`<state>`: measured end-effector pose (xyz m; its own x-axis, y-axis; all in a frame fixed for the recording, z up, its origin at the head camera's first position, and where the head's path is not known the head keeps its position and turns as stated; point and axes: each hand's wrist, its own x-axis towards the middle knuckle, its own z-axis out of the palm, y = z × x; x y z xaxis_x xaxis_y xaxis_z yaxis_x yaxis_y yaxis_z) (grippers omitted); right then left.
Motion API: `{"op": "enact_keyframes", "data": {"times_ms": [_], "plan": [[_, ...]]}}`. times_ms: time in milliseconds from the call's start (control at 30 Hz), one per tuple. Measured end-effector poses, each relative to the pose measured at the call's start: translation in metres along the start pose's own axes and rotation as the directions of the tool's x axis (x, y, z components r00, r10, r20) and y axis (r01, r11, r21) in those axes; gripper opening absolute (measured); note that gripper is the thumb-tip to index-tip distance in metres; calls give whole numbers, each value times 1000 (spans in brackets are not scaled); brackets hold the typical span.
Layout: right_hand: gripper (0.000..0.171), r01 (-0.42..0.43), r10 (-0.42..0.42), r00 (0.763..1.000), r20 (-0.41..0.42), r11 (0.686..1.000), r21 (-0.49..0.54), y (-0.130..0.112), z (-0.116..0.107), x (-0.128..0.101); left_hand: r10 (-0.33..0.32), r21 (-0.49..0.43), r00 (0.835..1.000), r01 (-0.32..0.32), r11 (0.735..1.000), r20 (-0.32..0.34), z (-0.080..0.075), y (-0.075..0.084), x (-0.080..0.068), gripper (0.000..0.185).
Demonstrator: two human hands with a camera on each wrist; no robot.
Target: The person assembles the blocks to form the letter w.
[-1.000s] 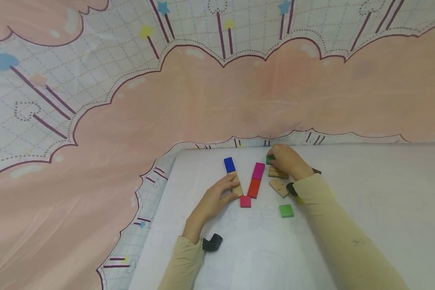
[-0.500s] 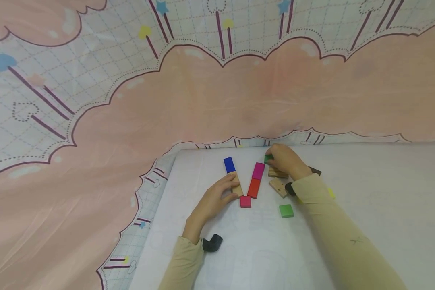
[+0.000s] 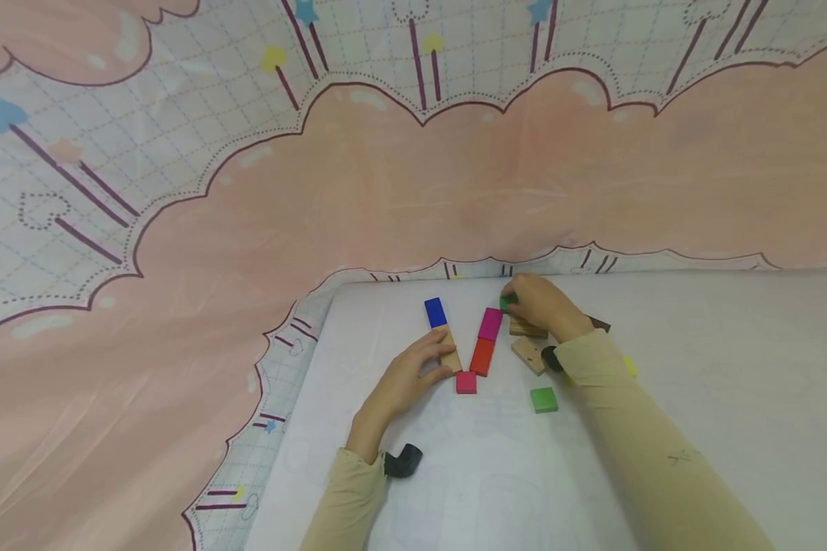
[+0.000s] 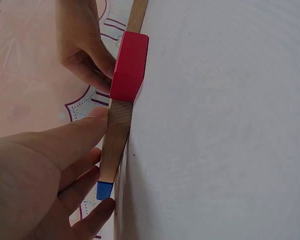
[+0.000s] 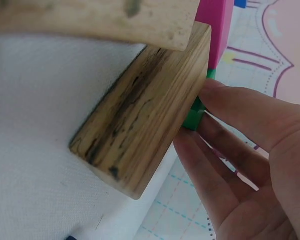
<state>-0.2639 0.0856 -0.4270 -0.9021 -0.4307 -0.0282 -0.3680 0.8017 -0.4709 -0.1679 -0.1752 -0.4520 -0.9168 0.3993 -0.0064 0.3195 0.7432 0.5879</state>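
My left hand (image 3: 413,373) holds a plain wooden block (image 3: 449,353) between thumb and fingers, flat on the white table (image 3: 496,474). A blue block (image 3: 436,311) lies at its far end and a small pink-red block (image 3: 465,382) at its near end. The left wrist view shows my thumb (image 4: 79,135) against this wooden block (image 4: 117,135), beside the pink-red block (image 4: 129,65). My right hand (image 3: 539,306) pinches a small green block (image 3: 507,301) at the far end of a magenta block (image 3: 491,324), which lines up with a red block (image 3: 483,357). In the right wrist view my fingertips (image 5: 225,115) grip the green block (image 5: 195,117).
Two loose wooden blocks (image 3: 527,329) (image 3: 527,355) lie under my right wrist, and one wooden block (image 5: 144,115) fills the right wrist view. A green square block (image 3: 544,399) sits nearer me. A pink patterned cloth (image 3: 386,199) hangs behind and left of the table.
My right hand has edged the small green block slightly left, toward the magenta block's far end. The left hand has stayed on the wooden block.
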Motion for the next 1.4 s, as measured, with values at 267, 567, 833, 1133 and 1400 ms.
{"op": "enact_keyframes", "data": {"times_ms": [267, 567, 833, 1133, 1400], "plan": [[30, -11, 11, 1000, 14, 1000, -9, -1, 1, 1, 12, -9, 1000, -12, 1000, -7, 0, 0, 0, 41], [30, -8, 8, 1000, 12, 1000, -7, -2, 0, 3, -5, -6, 1000, 5, 1000, 1, 0, -1, 0, 42], [29, 3, -3, 1000, 7, 1000, -11, -2, 0, 3, 1, -8, 1000, -1, 1000, -1, 2, -3, 1, 42], [30, 1, -1, 1000, 12, 1000, -24, -2, 1, 2, 5, -12, 1000, -5, 1000, -6, 3, -3, 2, 41], [37, -7, 7, 1000, 11, 999, -40, -4, -2, -1, 0, -4, 1000, 0, 1000, -1, 2, -4, 2, 41]]}}
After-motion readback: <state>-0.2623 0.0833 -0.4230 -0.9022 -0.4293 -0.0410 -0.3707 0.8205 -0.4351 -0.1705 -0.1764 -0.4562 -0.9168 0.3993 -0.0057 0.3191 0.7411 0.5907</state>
